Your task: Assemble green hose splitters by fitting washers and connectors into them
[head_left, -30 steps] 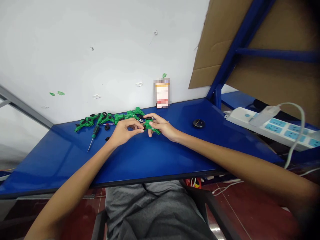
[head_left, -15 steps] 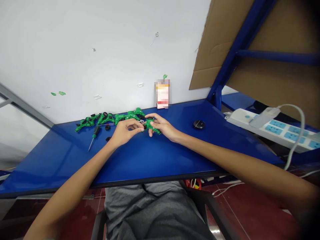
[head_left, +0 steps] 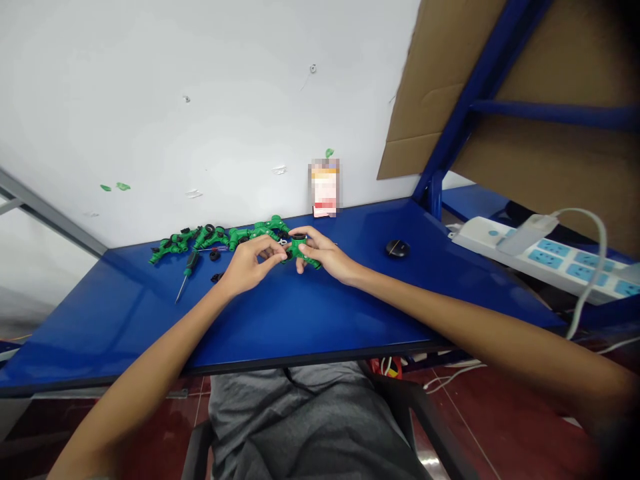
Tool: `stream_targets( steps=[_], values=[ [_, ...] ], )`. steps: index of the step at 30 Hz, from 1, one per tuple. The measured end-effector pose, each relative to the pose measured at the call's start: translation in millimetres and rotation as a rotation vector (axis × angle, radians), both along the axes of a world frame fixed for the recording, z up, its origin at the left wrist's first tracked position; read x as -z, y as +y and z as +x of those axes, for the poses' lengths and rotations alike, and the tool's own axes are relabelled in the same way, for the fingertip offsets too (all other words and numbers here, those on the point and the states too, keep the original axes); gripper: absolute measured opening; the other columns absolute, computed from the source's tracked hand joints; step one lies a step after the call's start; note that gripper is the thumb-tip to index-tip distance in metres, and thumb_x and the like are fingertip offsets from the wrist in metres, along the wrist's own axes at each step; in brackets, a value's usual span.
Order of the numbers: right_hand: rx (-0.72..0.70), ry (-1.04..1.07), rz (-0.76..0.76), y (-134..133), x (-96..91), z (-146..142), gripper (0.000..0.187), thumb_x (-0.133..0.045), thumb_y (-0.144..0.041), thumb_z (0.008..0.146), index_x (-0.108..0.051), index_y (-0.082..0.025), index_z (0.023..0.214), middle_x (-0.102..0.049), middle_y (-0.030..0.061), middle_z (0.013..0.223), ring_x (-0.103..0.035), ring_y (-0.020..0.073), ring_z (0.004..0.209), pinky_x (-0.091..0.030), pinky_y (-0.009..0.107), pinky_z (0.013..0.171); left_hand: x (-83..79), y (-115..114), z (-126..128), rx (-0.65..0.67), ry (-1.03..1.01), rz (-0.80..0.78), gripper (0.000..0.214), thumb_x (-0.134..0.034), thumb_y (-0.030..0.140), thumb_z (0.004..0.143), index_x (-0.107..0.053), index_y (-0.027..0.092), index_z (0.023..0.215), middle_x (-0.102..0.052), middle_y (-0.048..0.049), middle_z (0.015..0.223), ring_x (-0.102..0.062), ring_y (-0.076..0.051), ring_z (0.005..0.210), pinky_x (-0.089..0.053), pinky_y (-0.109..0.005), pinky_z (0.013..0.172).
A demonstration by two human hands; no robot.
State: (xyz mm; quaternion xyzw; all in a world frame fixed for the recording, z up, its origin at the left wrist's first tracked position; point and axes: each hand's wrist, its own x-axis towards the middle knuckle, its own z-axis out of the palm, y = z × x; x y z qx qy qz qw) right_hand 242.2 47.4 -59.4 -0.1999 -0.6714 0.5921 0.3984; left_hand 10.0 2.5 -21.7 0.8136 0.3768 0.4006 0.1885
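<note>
As the right hand (head_left: 325, 255) clamps its fingers around the green plastic hose connector (head_left: 301, 254) over the blue tabletop (head_left: 125, 313), the left hand (head_left: 249, 267) pinches its fingertips together at the near end. It looks light and stiff but glossy, so the central body should give the surest hold.

A green plastic branched hose connector (head_left: 301, 252) is held between the two hands over the glossy blue table (head_left: 310, 313), with a black rubber ring (head_left: 299, 236) seated on its upper end. The right hand (head_left: 327, 255) wraps around its right side, and the left hand (head_left: 247, 267) reaches its left end with the fingertips. Further left, more green plastic connectors (head_left: 215, 237) lie in a jumbled row along the table's far edge, with a loose black rubber ring (head_left: 215, 254) just beside them.
</note>
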Motion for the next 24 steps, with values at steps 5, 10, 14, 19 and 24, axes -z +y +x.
stream_targets(
  steps=[5,10,14,19,24],
  values=[
    [0.01,0.005,-0.011,-0.4,0.0,-0.1,0.042,-0.069,-0.043,0.104,-0.052,-0.023,0.137,-0.07,-0.0035,0.084,-0.074,0.0174,0.067,-0.057,0.034,0.073,4.2,0.2,1.9,-0.027,-0.013,0.0,0.03,-0.073,0.047,0.102,-0.075,0.019,0.093,-0.074,-0.0037,0.089,-0.067,-0.016,0.076,-0.055,-0.027,0.072],
    [0.049,0.016,-0.056,-4.4,-2.1,-1.7,0.039,-0.069,-0.04,0.105,-0.053,-0.023,0.136,-0.072,-0.0032,0.082,-0.075,0.017,0.068,-0.059,0.034,0.074,3.5,0.4,-0.1,-0.027,0.053,0.131,0.029,-0.069,0.046,0.106,-0.075,0.02,0.095,-0.073,-0.0039,0.088,-0.066,-0.016,0.075,-0.053,-0.027,0.071],
    [0.044,0.026,-0.145,-7.7,-5.5,-3.5,0.035,-0.065,-0.038,0.107,-0.053,-0.023,0.136,-0.073,-0.0031,0.073,-0.077,0.0198,0.068,-0.062,0.036,0.074,3.3,1.1,-3.0,-0.035,0.108,0.267,0.026,-0.065,0.044,0.108,-0.075,0.021,0.101,-0.073,-0.005,0.09,-0.066,-0.016,0.075,-0.054,-0.029,0.073],
    [0.032,0.061,-0.274,-10.1,-10.0,-4.2,0.035,-0.066,-0.036,0.106,-0.053,-0.022,0.136,-0.075,-0.0005,0.072,-0.077,0.021,0.067,-0.063,0.037,0.073,3.5,0.6,-5.2,-0.008,0.162,0.368,0.018,-0.063,0.034,0.11,-0.076,0.021,0.108,-0.076,-0.0062,0.096,-0.068,-0.016,0.078,-0.055,-0.029,0.074],
    [0.008,0.079,-0.334,-12.3,-13.2,-4.2,0.03,-0.063,-0.031,0.107,-0.054,-0.02,0.134,-0.075,0.0014,0.072,-0.077,0.022,0.067,-0.064,0.038,0.074,1.2,-1.6,-4.1,0.007,0.159,0.406,0.017,-0.063,0.03,0.109,-0.077,0.02,0.111,-0.08,-0.0079,0.1,-0.07,-0.016,0.08,-0.058,-0.029,0.075]
  ],
)
